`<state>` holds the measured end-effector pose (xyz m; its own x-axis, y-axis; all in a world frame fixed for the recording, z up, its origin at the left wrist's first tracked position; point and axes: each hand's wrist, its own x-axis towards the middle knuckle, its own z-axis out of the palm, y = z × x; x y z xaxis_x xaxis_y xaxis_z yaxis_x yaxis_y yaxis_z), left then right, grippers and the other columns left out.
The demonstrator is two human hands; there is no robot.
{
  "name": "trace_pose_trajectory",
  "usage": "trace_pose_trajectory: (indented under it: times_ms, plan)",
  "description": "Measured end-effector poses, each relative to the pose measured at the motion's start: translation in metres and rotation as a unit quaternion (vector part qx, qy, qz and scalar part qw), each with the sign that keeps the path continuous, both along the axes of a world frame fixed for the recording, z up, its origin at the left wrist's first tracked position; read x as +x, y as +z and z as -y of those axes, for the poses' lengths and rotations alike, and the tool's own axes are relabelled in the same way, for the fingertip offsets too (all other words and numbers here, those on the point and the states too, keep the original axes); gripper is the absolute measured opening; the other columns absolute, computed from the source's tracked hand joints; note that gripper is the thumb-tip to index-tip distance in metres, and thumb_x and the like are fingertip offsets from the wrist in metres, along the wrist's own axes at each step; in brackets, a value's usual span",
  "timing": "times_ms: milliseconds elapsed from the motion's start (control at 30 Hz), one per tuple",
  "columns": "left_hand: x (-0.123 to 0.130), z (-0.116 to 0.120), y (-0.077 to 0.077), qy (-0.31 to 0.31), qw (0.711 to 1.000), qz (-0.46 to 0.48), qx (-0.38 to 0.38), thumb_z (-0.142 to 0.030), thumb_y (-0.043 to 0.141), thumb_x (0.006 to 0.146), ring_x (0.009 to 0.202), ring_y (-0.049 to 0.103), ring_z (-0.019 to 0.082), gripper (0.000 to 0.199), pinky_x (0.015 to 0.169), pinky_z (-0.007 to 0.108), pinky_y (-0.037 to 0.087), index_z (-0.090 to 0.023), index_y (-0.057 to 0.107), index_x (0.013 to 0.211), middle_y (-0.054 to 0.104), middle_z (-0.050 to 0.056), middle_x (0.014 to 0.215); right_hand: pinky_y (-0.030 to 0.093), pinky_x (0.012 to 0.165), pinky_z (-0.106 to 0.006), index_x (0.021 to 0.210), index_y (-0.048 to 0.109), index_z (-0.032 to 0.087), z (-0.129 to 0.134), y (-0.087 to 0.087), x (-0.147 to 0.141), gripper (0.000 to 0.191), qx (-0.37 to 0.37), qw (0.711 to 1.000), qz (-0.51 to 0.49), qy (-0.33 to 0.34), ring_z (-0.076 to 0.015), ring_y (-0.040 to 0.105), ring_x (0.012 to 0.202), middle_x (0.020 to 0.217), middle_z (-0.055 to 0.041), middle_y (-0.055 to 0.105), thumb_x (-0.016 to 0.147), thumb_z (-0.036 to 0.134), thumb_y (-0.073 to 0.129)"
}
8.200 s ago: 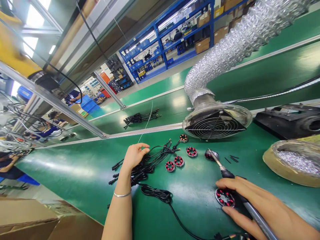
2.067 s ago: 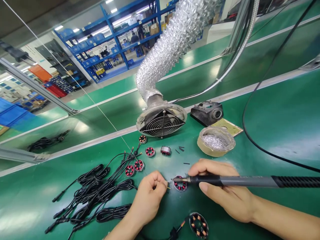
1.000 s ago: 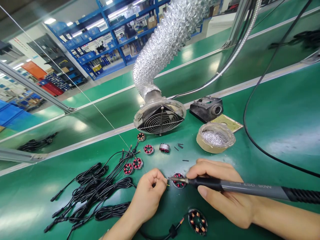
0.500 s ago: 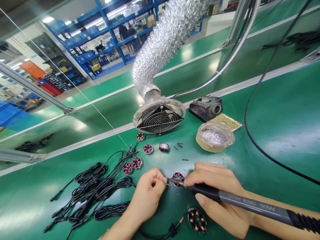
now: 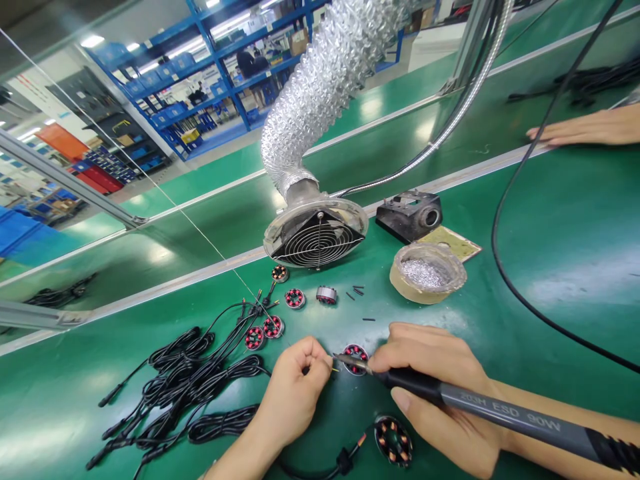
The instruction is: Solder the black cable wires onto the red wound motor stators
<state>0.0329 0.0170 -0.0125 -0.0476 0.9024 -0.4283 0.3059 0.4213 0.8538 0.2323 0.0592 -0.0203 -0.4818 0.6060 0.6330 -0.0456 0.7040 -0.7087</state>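
My left hand (image 5: 297, 383) is closed in a pinch, and thin wire ends, one of them yellow, poke out at its fingertips. The rest of what it grips is hidden. In my right hand (image 5: 440, 387) is a dark soldering iron (image 5: 505, 410), held like a pen. Its tip points left, close to the left fingertips; I cannot tell whether it touches the wire. Behind the tip, on the green table, lies a motor stator with red windings (image 5: 357, 351). Nearer to me, a stator with copper windings (image 5: 394, 441) sits beside a black cable with stripped coloured wires (image 5: 345, 460).
Coiled black cables (image 5: 170, 393) spread over the left. More stators (image 5: 295, 298) and short black tubes (image 5: 358, 291) lie beyond my hands. A fume extractor hood (image 5: 317, 233), a bowl of metal bits (image 5: 427, 273) and an iron stand (image 5: 410, 217) stand farther back. Another person's hand (image 5: 580, 129) rests at right.
Another person's hand has come into view at the far right. The view has shifted slightly. My hands keep almost the same pose, with the iron tip slightly moved.
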Motion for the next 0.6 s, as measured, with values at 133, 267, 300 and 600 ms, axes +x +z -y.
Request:
trace_pose_trajectory:
  times_ms: [133, 267, 300, 600]
  plan:
    - [-0.0001, 0.0003, 0.0003, 0.001, 1.0, -0.001, 0.002, -0.041, 0.052, 0.073, 0.052, 0.03, 0.01, 0.025, 0.05, 0.023, 0.023, -0.022, 0.042, 0.061, 0.035, -0.008, 0.053, 0.033, 0.052, -0.028, 0.095, 0.058, 0.02, -0.0003, 0.0001, -0.0008, 0.022, -0.007, 1.0, 0.0, 0.0, -0.0149, 0.047, 0.053, 0.064, 0.0004, 0.053, 0.079, 0.014, 0.046]
    - [-0.0005, 0.0003, 0.001, 0.001, 1.0, 0.0, 0.005, -0.04, 0.053, 0.074, 0.052, 0.028, 0.01, 0.025, 0.05, 0.023, 0.023, -0.022, 0.042, 0.061, 0.034, -0.008, 0.053, 0.032, 0.051, -0.029, 0.093, 0.059, 0.02, -0.001, -0.0002, -0.0022, 0.021, -0.017, 1.0, -0.004, 0.008, -0.0148, 0.046, 0.052, 0.063, 0.0009, 0.051, 0.078, 0.014, 0.045]
    - [-0.0006, 0.0003, 0.0009, 0.001, 1.0, 0.001, 0.007, -0.04, 0.053, 0.074, 0.052, 0.028, 0.01, 0.025, 0.05, 0.023, 0.023, -0.022, 0.042, 0.06, 0.034, -0.008, 0.053, 0.033, 0.051, -0.029, 0.092, 0.059, 0.02, -0.0011, -0.0002, -0.0024, 0.021, -0.019, 1.0, -0.006, 0.007, -0.015, 0.046, 0.053, 0.063, 0.0007, 0.051, 0.078, 0.014, 0.045]
    - [0.0001, -0.0003, 0.0001, 0.004, 1.0, 0.001, 0.003, -0.043, 0.055, 0.073, 0.051, 0.027, 0.01, 0.028, 0.05, 0.023, 0.021, -0.022, 0.042, 0.06, 0.033, -0.009, 0.052, 0.035, 0.051, -0.029, 0.09, 0.06, 0.02, -0.0021, 0.0045, -0.0006, 0.018, -0.012, 1.0, 0.004, -0.016, -0.0151, 0.049, 0.053, 0.063, 0.0, 0.054, 0.078, 0.015, 0.046]
